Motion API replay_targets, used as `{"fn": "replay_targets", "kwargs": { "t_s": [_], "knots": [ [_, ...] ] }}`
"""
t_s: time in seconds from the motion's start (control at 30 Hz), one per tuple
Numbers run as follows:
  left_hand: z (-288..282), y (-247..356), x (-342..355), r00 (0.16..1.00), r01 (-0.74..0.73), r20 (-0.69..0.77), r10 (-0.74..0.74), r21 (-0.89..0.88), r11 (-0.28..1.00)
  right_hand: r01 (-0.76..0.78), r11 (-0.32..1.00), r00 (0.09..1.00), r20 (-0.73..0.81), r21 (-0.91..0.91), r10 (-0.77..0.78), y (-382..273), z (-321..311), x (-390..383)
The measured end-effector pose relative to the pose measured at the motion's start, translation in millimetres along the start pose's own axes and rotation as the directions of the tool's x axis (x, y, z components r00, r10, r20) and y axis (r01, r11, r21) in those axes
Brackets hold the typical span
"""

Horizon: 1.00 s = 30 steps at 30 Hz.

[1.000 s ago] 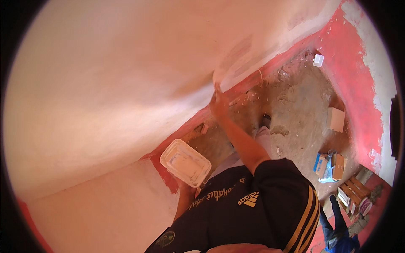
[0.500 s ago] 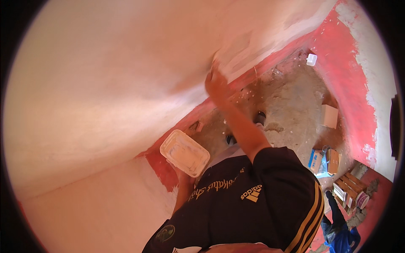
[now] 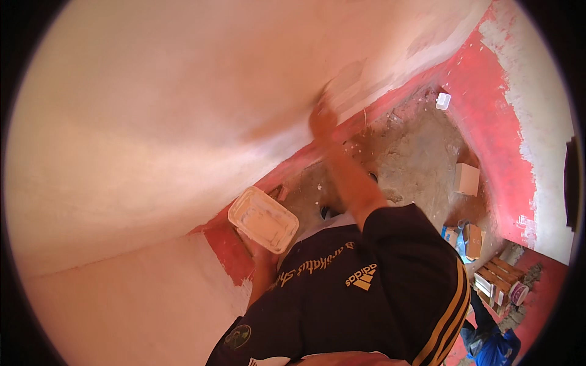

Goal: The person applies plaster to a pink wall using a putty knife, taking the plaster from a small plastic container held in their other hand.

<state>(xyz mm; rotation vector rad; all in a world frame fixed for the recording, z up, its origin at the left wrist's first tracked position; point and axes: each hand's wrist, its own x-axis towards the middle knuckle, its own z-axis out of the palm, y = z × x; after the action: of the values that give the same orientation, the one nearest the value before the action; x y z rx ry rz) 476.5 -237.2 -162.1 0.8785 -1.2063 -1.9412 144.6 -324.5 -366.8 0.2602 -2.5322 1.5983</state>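
My right hand is raised against the pale plastered wall, blurred, its fingers closed around something thin that I cannot make out. Smudged patches show on the wall around it, above a red painted band along the bottom. Lower and to the left, my left hand grips a rectangular, light plastic tub from beneath, with smeared pale material inside it.
The dirty floor holds a small white container, a cardboard box, more boxes with blue plastic, and a wooden crate beside a bucket. Another person in blue is at bottom right. A red-and-white wall curves along the right.
My right hand has moved up along the wall, then slightly to the right. The tub in my left hand has shifted a little up and left. The view has shifted slightly.
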Motion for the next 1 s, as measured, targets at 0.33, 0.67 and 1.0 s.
{"fn": "replay_targets", "kwargs": {
  "t_s": [0.33,0.67,1.0],
  "knots": [
    [-48,-24,-6,0.983,0.126,-0.090,-0.160,-0.300,0.946,-0.196,0.970,0.965,-0.149,0.143,0.217,37,-75,38],
    [-83,-46,2,0.977,0.098,-0.145,-0.155,-0.337,0.937,-0.126,0.977,0.877,0.479,0.174,0.028,8,-49,-142],
    [-69,-37,-3,0.973,0.159,-0.063,-0.220,-0.510,0.845,0.079,0.954,0.967,-0.255,0.289,-0.002,-13,-104,84]
  ]
}}
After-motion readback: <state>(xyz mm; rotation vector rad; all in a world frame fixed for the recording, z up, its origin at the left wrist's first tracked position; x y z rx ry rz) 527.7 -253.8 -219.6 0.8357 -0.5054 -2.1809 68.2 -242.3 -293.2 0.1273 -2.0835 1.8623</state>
